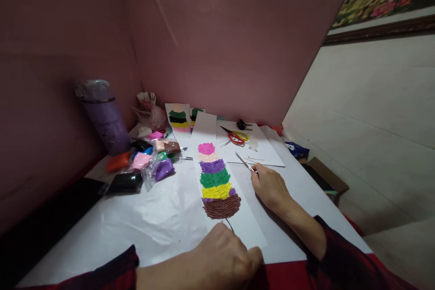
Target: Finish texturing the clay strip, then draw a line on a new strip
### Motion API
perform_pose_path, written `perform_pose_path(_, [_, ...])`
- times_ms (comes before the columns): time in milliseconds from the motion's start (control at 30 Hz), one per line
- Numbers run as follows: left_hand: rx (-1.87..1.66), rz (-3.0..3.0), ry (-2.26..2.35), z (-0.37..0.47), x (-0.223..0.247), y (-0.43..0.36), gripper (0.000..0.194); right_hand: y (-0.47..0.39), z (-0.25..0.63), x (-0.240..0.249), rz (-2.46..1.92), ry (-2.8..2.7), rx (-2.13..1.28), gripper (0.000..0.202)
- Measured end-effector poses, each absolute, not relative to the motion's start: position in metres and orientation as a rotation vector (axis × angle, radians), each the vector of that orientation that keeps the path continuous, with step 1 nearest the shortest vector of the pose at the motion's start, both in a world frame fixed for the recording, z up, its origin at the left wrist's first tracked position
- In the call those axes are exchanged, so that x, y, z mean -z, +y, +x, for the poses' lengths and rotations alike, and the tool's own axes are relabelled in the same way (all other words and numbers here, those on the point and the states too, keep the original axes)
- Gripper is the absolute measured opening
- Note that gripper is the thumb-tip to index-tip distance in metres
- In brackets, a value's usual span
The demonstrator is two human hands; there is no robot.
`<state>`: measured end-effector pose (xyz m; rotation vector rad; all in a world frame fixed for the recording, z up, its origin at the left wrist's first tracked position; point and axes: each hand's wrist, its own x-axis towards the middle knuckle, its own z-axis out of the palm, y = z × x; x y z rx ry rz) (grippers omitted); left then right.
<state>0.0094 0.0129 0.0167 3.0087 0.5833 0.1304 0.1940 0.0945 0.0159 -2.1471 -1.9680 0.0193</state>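
Observation:
My right hand (270, 186) is closed around a slim silver pen-like tool (245, 161), whose tip points up and left, just right of the paper. A long sheet of white paper (249, 231) bears clay-like bands (215, 179) in pink, peach, purple, green, yellow and brown, with a rough, strand-like surface. Below the brown band, my left hand (227, 253) is curled into a fist at the paper's lower end. What its fingers hold, if anything, is hidden. From beside its knuckles a thin dark strand (229, 224) runs up toward the brown band.
Packets of coloured clay (141, 161) lie at the left before a purple bottle (105, 118). Behind the paper are red-and-yellow scissors (237, 137), a black-handled tool (242, 124) and a banded card (178, 120). A pink wall (220, 45) rises behind the table.

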Motion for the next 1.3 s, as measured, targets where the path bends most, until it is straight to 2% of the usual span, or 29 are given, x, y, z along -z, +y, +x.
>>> perform_pose_path(400, [-0.450, 3.101, 0.439, 0.013, 0.035, 0.020, 0.007, 0.087, 0.194, -0.011, -2.093, -2.090, 0.118, 0.019])
perform_pose_path(467, [-0.549, 3.053, 0.463, 0.014, 0.037, 0.019, 0.013, 0.087, 0.194, -0.011, -2.093, -2.091, 0.111, 0.019])
perform_pose_path(533, [-0.791, 2.969, 0.538, 0.015, 0.029, 0.017, 0.023, 0.087, 0.195, -0.010, -2.088, -2.086, 0.098, 0.019])
perform_pose_path(600, [-1.128, 2.772, 0.588, 0.013, 0.011, 0.017, 0.029, 0.086, 0.196, -0.010, -2.084, -2.079, 0.083, 0.019])
perform_pose_path(800, [-1.476, 1.712, 1.253, -0.012, -0.046, 0.054, 0.005, 0.086, 0.198, -0.012, -2.057, -2.058, 0.051, 0.017])
perform_pose_path(900, [-1.591, 1.239, 1.353, -0.026, -0.053, 0.081, 0.026, 0.087, 0.199, -0.011, -2.043, -2.057, 0.039, 0.017])
perform_pose_path(1000, [-1.451, 0.884, 1.453, -0.032, -0.056, 0.095, 0.033, 0.086, 0.201, -0.009, -2.025, -2.063, 0.074, 0.018])
perform_pose_path(1133, [-1.245, 0.700, 1.508, -0.031, -0.062, 0.094, 0.034, 0.081, 0.200, -0.012, -1.840, -1.979, 0.240, 0.019])
perform_pose_path(1200, [-1.222, 0.662, 1.496, -0.030, -0.065, 0.093, 0.031, 0.080, 0.196, -0.018, -1.648, -1.877, 0.115, 0.021])
perform_pose_path(1300, [-1.181, 0.603, 1.442, -0.031, -0.068, 0.093, 0.023, 0.086, 0.186, -0.031, -1.556, -1.712, -0.565, 0.021])
